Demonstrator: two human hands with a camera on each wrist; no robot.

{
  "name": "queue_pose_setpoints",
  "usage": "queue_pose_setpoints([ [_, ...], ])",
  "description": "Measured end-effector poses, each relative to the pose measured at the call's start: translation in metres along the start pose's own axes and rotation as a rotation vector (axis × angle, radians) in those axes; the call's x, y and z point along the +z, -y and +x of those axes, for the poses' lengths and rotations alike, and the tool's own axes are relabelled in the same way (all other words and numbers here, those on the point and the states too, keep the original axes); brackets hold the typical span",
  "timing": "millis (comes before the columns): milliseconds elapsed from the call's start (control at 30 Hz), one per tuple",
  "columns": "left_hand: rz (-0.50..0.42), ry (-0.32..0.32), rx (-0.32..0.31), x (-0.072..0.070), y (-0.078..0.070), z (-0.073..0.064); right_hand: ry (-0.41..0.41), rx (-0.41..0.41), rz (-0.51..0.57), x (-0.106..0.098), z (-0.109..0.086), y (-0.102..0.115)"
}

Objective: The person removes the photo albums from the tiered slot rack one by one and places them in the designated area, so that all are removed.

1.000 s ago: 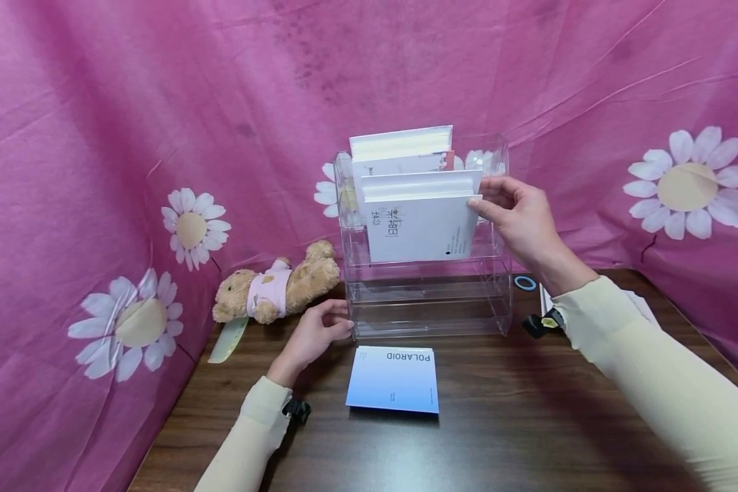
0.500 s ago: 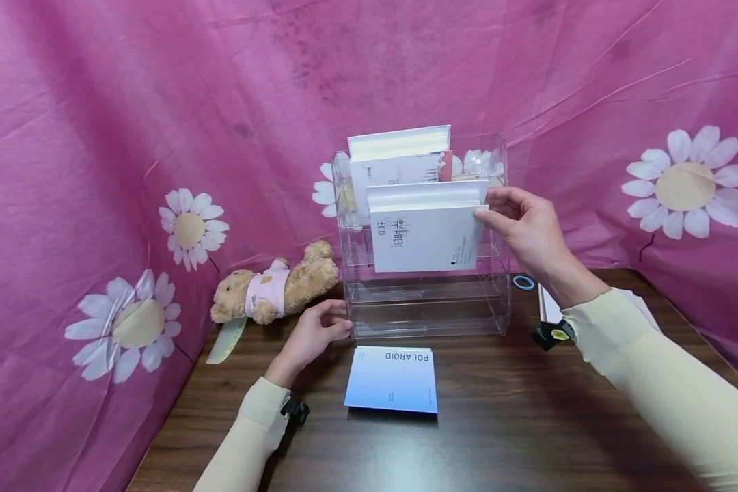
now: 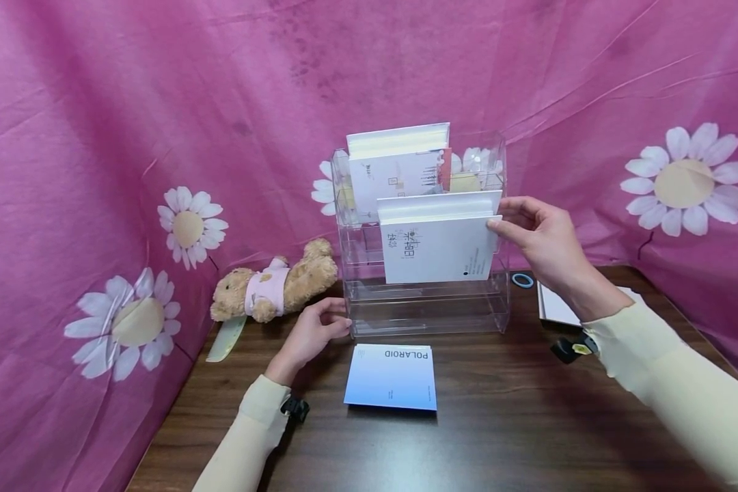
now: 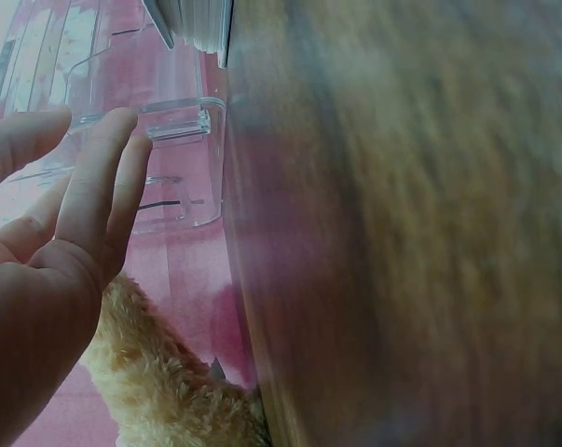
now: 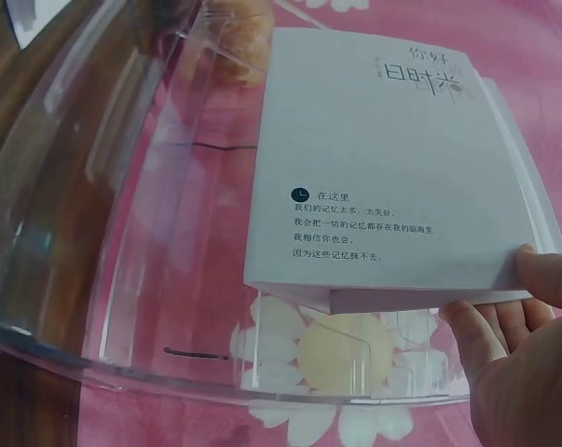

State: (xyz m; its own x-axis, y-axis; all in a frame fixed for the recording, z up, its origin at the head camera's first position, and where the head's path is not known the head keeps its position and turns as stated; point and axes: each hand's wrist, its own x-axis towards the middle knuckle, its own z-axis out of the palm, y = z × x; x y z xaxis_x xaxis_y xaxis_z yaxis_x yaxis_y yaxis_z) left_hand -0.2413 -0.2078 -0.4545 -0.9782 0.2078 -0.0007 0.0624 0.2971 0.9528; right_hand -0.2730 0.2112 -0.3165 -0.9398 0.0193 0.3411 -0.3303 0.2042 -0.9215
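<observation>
My right hand (image 3: 538, 236) pinches the right edge of a white book (image 3: 439, 253), thumb on its front cover and fingers behind. The book stands upright in front of the middle tiers of a clear acrylic rack (image 3: 427, 321). In the right wrist view the white cover (image 5: 374, 149) shows dark printed characters and a small clock mark. My left hand (image 3: 310, 335) has its fingertips at the rack's lower left side, fingers loosely extended. Another white book (image 3: 396, 171) stands in the rack's top tier.
A blue POLAROID booklet (image 3: 390, 379) lies on the wooden table (image 3: 498, 424) before the rack. Left of the rack lie a teddy bear (image 3: 270, 287) and a pale comb (image 3: 226, 339). To the right are a blue ring (image 3: 522, 281) and white books (image 3: 556, 304).
My right hand has moved the white book down and to the right, uncovering more of the book behind it. My left hand has stayed at the rack's side.
</observation>
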Motion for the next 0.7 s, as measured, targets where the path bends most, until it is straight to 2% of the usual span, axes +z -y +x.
queue_pose_setpoints([
  [233, 0.002, 0.0, -0.004, -0.001, 0.002, 0.001, 0.014, 0.014, 0.182, -0.006, -0.01, -0.007],
  [533, -0.016, -0.001, -0.005, 0.0, 0.004, 0.001, 0.014, 0.042, 0.181, -0.018, -0.029, -0.014],
  [700, -0.013, 0.0, -0.001, 0.0, 0.002, 0.001, 0.022, 0.027, 0.263, -0.023, -0.04, -0.017],
])
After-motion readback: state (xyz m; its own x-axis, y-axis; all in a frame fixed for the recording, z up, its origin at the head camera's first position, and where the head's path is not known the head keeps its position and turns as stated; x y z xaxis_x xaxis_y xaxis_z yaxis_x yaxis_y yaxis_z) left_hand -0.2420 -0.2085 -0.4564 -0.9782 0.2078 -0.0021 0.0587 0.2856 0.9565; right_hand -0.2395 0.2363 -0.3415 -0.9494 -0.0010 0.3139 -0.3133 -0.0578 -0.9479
